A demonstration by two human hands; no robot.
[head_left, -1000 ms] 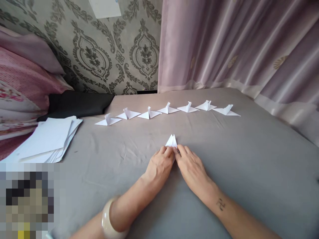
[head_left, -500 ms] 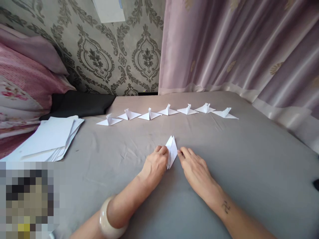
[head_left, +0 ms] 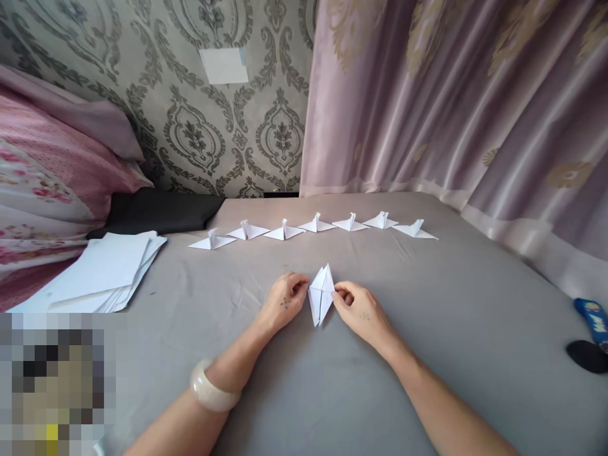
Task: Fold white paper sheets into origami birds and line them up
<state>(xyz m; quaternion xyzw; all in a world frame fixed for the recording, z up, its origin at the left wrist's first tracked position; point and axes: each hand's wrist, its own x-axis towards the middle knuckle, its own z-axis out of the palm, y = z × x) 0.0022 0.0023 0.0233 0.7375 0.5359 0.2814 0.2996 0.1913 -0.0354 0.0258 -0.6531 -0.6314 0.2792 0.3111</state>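
A white folded paper diamond (head_left: pixel 323 301) stands between my hands over the grey cloth, its two lower points split by a centre slit and its top flaps partly lifted. My left hand (head_left: pixel 286 297), with a pale bangle on its forearm, has thumb and fingers closed at the paper's left corner. At the right edge, my right hand (head_left: pixel 361 307) pinches the paper between thumb and curled fingers. Beyond them, several white origami cranes (head_left: pixel 284 230) stand in a curved row with wings spread.
A stack of white paper sheets (head_left: pixel 109 266) lies at the left beside a black cloth (head_left: pixel 161 212). Pink curtains (head_left: pixel 389 114) border the right and back. A blue object (head_left: pixel 591 316) and a dark oval thing (head_left: pixel 586 356) sit at the far right.
The folded paper has turned slightly and its flaps have opened out. My left hand has shifted from over its left side to its left corner; the right now touches its edge. The view tilted up.
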